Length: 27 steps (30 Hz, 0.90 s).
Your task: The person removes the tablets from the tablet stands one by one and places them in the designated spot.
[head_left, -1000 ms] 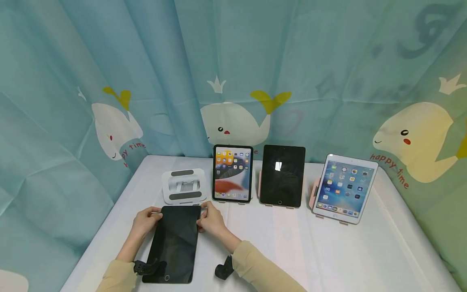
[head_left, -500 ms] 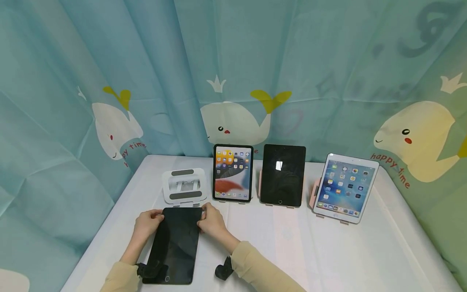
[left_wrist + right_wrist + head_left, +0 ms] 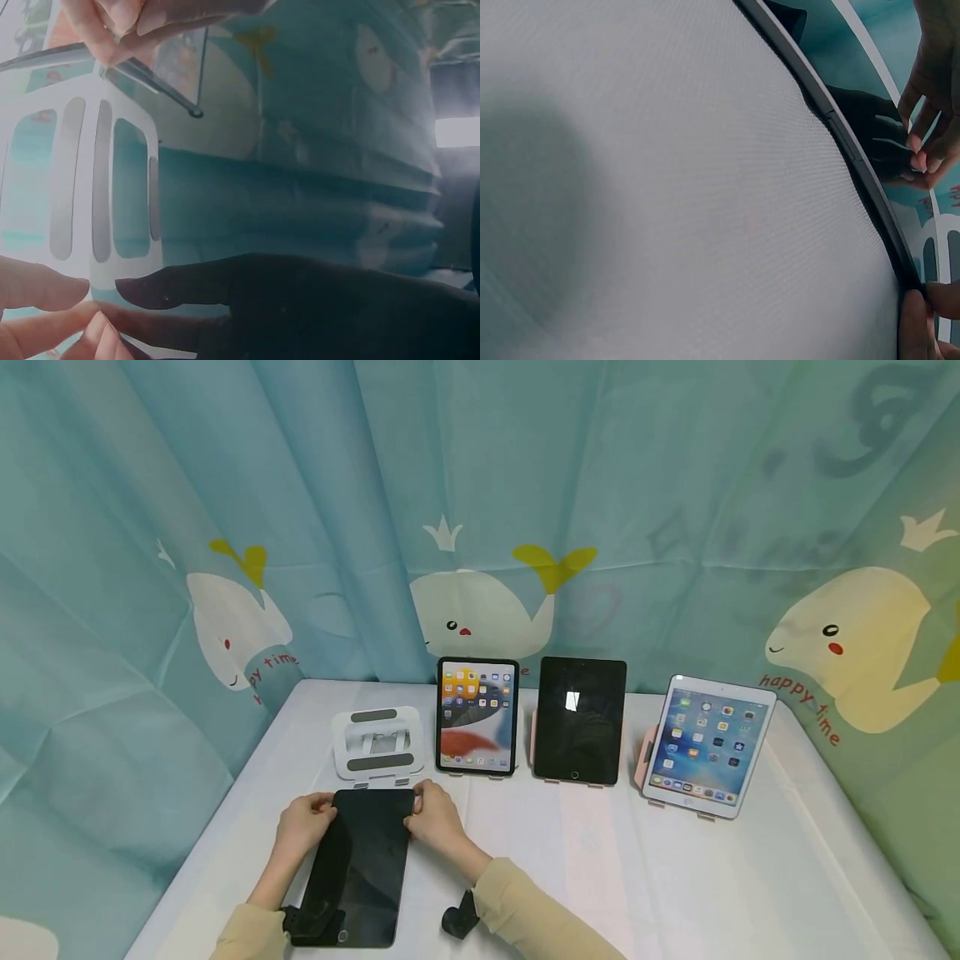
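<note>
Lower left of the head view: the left hand (image 3: 303,822) and right hand (image 3: 433,817) are pinching the dark tablet's (image 3: 358,867) far corners (screen off), lying on the white table (image 3: 675,877).

Beige long sleeves; blk cam mounts strapped at both wrists.

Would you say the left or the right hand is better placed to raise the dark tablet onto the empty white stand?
Neither alone, probably: the left hand and right hand grip opposite top corners of the tablet, just before the stand.
</note>
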Each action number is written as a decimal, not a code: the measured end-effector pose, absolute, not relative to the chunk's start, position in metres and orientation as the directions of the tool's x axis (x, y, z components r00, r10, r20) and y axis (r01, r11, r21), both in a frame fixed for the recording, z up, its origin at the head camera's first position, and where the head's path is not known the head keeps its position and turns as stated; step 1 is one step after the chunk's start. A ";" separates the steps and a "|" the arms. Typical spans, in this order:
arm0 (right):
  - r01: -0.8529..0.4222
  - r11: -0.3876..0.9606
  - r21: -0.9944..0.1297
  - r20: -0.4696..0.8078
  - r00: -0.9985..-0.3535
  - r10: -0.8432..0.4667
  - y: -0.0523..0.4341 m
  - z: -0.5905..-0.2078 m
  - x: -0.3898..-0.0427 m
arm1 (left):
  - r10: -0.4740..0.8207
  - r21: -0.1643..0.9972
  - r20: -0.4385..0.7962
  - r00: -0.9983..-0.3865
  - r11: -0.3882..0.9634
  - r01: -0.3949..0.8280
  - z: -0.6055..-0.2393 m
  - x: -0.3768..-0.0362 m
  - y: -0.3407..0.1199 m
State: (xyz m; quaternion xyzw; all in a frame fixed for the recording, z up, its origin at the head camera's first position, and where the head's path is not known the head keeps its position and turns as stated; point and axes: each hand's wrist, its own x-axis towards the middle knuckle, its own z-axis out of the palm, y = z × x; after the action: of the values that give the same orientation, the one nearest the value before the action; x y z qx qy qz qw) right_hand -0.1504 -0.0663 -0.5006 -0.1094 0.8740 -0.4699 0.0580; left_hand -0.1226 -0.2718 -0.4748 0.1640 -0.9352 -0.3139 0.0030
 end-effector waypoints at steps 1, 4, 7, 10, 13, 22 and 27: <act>-0.139 0.535 -0.833 0.004 -0.970 -0.245 -0.066 -0.501 -0.150 | -0.305 0.586 -0.096 -0.948 0.752 -0.301 -0.475 -0.123 -0.271; -0.139 0.532 -0.835 0.008 -0.971 -0.240 -0.066 -0.501 -0.150 | -0.293 0.582 -0.083 -0.952 0.762 -0.285 -0.475 -0.122 -0.271; -0.126 0.517 -0.847 -0.002 -0.971 -0.241 -0.066 -0.500 -0.150 | -0.291 0.581 -0.075 -0.954 0.765 -0.279 -0.474 -0.121 -0.270; -0.119 0.509 -0.853 -0.012 -0.969 -0.248 -0.066 -0.499 -0.151 | -0.294 0.589 -0.075 -0.953 0.758 -0.281 -0.474 -0.121 -0.271; -0.108 0.495 -0.862 -0.031 -0.964 -0.265 -0.064 -0.496 -0.151 | -0.294 0.594 -0.070 -0.953 0.756 -0.277 -0.474 -0.120 -0.270; -0.025 0.374 -0.927 -0.095 -0.950 -0.298 -0.055 -0.492 -0.151 | -0.305 0.586 0.006 -0.952 0.772 -0.244 -0.477 -0.117 -0.264; -0.053 0.392 -0.919 -0.072 -0.952 -0.297 -0.050 -0.495 -0.153 | -0.311 0.593 0.060 -0.949 0.775 -0.217 -0.477 -0.117 -0.261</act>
State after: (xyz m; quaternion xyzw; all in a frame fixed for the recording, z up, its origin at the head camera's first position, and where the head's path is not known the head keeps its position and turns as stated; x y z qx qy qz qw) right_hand -0.1530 -0.0505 -0.4946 -0.1058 0.8265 -0.5413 0.1130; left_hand -0.1166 -0.2606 -0.4775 0.1405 -0.9390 -0.3043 0.0775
